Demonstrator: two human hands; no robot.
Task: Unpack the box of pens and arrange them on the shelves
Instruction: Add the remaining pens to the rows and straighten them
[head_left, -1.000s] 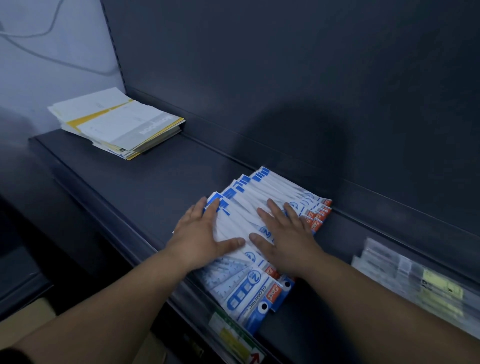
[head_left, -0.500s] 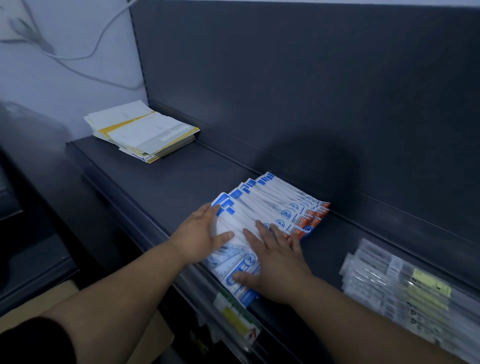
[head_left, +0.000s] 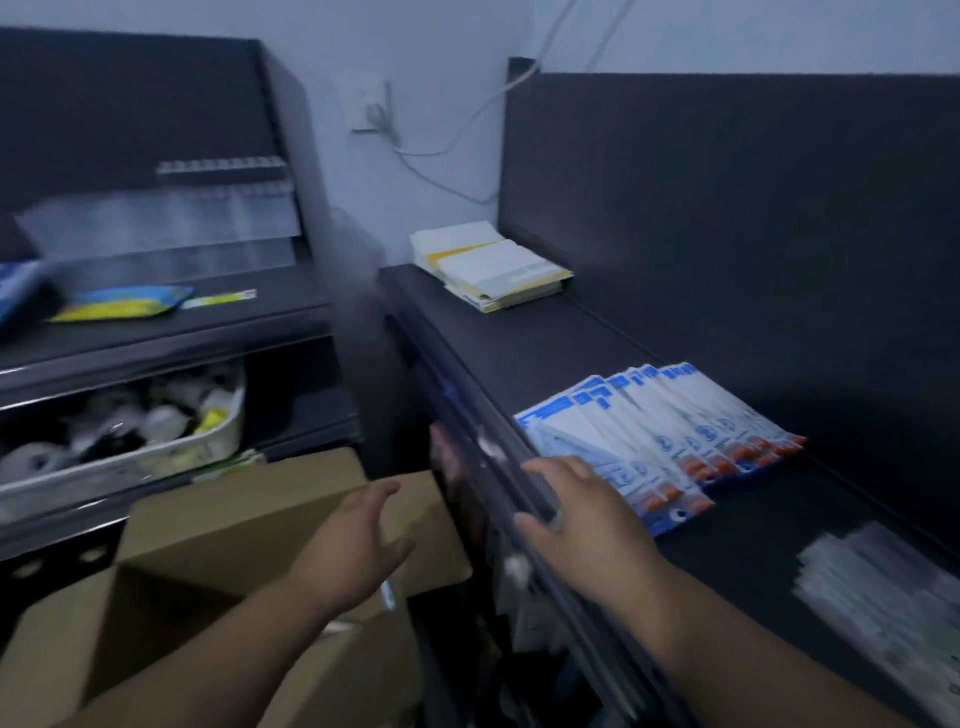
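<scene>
A fanned row of white and blue pen packs (head_left: 660, 431) with orange ends lies flat on the dark shelf (head_left: 524, 343). My right hand (head_left: 582, 525) hovers over the shelf's front edge, just left of the nearest pack, fingers spread and holding nothing. My left hand (head_left: 358, 540) is off the shelf, in the air above an open cardboard box (head_left: 218, 540) on the floor to the left, fingers loosely spread and empty. The inside of the box is dark.
A stack of white and yellow paper pads (head_left: 493, 270) sits at the shelf's far left end. Clear packets (head_left: 883, 597) lie at the right. Another dark shelf unit (head_left: 156, 332) on the left holds a blue-yellow pack and a white bin (head_left: 130, 441) of items.
Both hands have come off the pen packs. My left hand has swung left off the shelf over the cardboard box, the right has drawn back to the shelf's edge. The view has turned left.
</scene>
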